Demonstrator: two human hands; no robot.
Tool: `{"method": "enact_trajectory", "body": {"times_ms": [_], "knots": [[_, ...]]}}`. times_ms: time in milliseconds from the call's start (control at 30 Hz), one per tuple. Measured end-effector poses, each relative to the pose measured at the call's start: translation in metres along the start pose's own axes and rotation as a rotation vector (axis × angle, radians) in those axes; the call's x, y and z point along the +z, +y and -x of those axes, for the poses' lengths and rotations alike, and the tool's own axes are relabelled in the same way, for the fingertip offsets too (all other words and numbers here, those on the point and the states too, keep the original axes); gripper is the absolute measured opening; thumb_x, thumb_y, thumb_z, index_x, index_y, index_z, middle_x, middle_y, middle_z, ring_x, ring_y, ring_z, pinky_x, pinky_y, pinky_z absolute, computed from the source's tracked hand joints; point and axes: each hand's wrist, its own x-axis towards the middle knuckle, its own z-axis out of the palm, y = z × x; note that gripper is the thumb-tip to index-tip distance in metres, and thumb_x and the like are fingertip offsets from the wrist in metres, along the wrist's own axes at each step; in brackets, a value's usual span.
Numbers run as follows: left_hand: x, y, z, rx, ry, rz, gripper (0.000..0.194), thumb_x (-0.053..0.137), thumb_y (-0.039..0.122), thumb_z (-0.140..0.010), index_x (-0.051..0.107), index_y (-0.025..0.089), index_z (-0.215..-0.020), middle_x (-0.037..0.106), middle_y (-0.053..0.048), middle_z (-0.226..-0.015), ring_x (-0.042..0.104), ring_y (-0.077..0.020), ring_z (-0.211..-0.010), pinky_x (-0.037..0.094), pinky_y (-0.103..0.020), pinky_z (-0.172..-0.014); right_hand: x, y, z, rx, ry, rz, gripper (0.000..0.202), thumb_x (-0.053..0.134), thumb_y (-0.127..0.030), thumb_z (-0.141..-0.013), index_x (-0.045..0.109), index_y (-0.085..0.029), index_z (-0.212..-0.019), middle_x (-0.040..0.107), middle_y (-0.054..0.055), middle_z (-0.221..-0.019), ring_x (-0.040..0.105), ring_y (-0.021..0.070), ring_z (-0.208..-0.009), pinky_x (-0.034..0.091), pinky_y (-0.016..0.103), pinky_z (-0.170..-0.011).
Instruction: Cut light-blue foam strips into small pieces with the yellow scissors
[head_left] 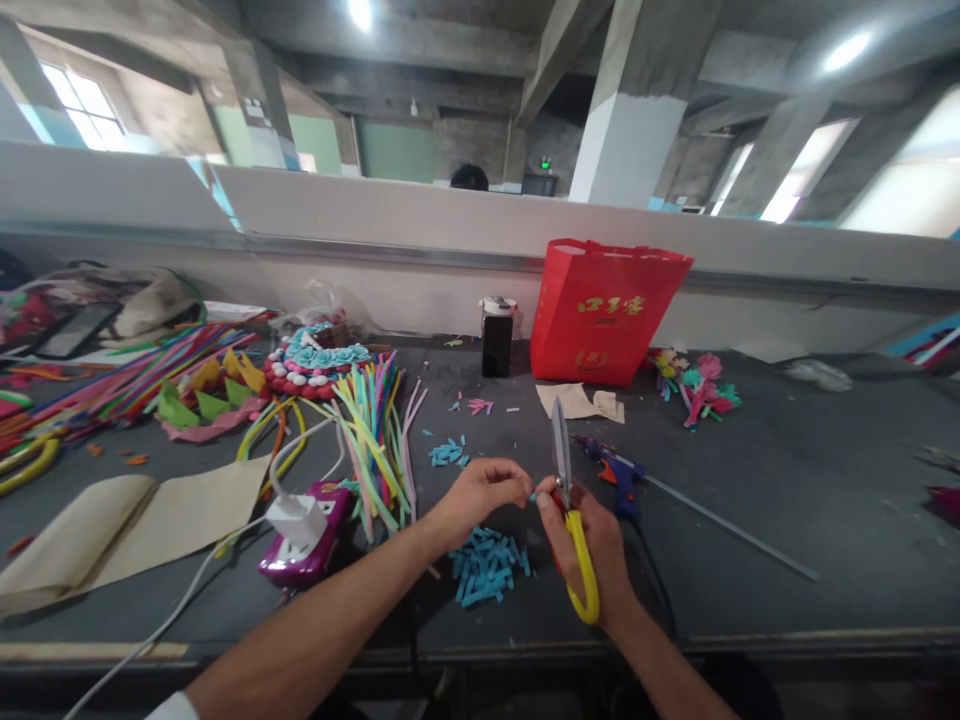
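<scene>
Scissors [574, 525] stood right of frame centre, long axis near vertical, blades upward, gripped by the curled right hand [596, 535]. Left hand [491, 488], fingertips pressed together, pinched a blue piece [533, 496] just left of the scissors, right thumb beside it.

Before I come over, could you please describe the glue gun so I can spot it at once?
Start at the red bag standing at the back of the table. Come down past the torn paper to just right of the scissors. The glue gun lies there, set apart by its dark blue body with orange touches and the long pale stick running from its back.
</scene>
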Motion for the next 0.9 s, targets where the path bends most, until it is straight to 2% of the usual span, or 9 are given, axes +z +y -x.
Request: {"method": "enact_trajectory", "body": {"times_ms": [233,400,533,667,833,900], "knots": [[-0.004,0.001,0.001,-0.031,-0.081,0.025,0.007,0.068,0.022,-0.065,0.068,0.014,-0.064,0.06,0.001,-0.06,0.049,-0.0108,-0.059,0.036,-0.023,-0.062,0.001,0.003,-0.002,-0.092,0.016,0.063,0.015,0.049,-0.027,-0.093,0.062,-0.02,-0.092,0.071,0.002,-0.078,0.069,0.0142,-0.067,0.05,0.019,-0.061],[-0.005,0.0,0.0,-0.078,-0.115,0.049,0.004,0.067,0.015,-0.06,0.068,0.014,-0.063,0.059,0.001,-0.058,0.048,-0.01,-0.058,0.035,-0.023,-0.06,0.002,0.004,-0.001,-0.085,0.031,0.073,0.013,0.051,-0.029,-0.092,0.061,-0.02,-0.092,0.069,0.0,-0.075,0.067,0.0131,-0.064,0.049,0.019,-0.062],[-0.005,0.003,-0.002,-0.042,-0.023,0.231,0.002,0.068,0.015,-0.063,0.066,0.014,-0.064,0.058,0.001,-0.056,0.049,-0.0102,-0.058,0.038,-0.023,-0.064,0.001,0.004,0.002,-0.005,0.065,0.15,0.021,0.053,-0.038,-0.092,0.06,-0.019,-0.098,0.07,0.002,-0.078,0.068,0.0148,-0.065,0.049,0.021,-0.062],[-0.005,0.01,-0.004,0.088,0.083,0.495,0.012,0.07,0.02,-0.072,0.062,0.015,-0.065,0.053,0.002,-0.059,0.049,-0.0102,-0.06,0.043,-0.026,-0.072,0.002,0.007,0.006,0.004,0.062,0.319,0.033,0.053,-0.044,-0.09,0.057,-0.017,-0.11,0.068,0.008,-0.091,0.066,0.0196,-0.078,0.049,0.027,-0.068],[-0.006,0.014,-0.005,0.148,0.181,0.62,0.013,0.07,0.021,-0.075,0.061,0.015,-0.068,0.052,0.003,-0.062,0.049,-0.0095,-0.062,0.045,-0.024,-0.069,0.011,0.007,0.01,0.003,-0.018,0.459,0.033,0.052,-0.045,-0.091,0.058,-0.019,-0.11,0.061,0.002,-0.075,0.06,0.0189,-0.068,0.045,0.027,-0.062],[-0.006,0.013,-0.005,0.146,0.198,0.613,0.015,0.072,0.022,-0.074,0.06,0.015,-0.067,0.053,0.002,-0.062,0.05,-0.0092,-0.061,0.044,-0.023,-0.066,0.014,0.006,0.011,-0.002,-0.04,0.476,0.03,0.051,-0.044,-0.092,0.059,-0.019,-0.108,0.062,0.003,-0.076,0.061,0.0191,-0.068,0.043,0.027,-0.062]]}}
